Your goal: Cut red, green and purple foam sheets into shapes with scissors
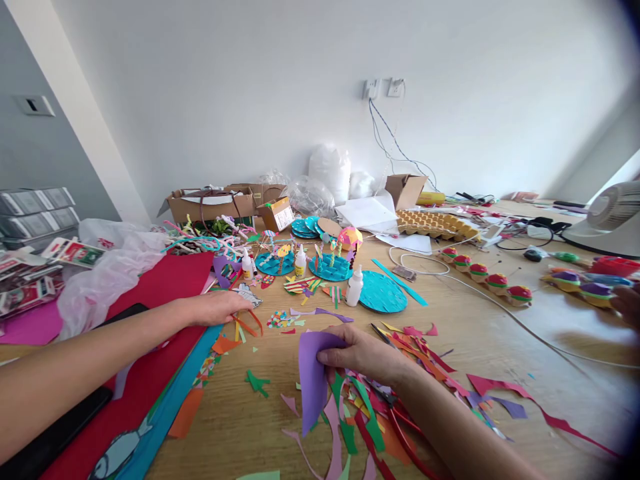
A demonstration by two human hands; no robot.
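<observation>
Easily creased: purple sheet [311,380] beside open clutter

Right now the right hand [367,357] pinches the purple sheet between thumb and fingers, its curved upper edge bending over and the rest hanging above the near part of the desk [225,417]. A tighter squeeze could crease it, since the sheet bends so readily. The red-handled scissors [397,423] lie by the right forearm, among green scraps [373,413]; a careless sweep of that arm could drag them or scatter the cuttings.

The left hand reaches past the red paper [173,283]; its fingers are drawn together at an orange strip [257,320], but I cannot tell whether they actually pinch it. A brush of that left hand [217,309] could spread the paper dots [280,320] nearby. The upright glue bottle [355,290] stands against the edge of the blue disc [383,292], or just beside it; a bump could tip it onto the disc. The white cable [500,313] crosses the right side, where a snag could tug at things, and a blurred hand [627,303] of another person shows at the edge.

As for writing, the carton [285,217] bears a white label, the packets [75,252] carry print, and the plastic bag [107,243] has red marks. None is legible, and no brand can be made out.
</observation>
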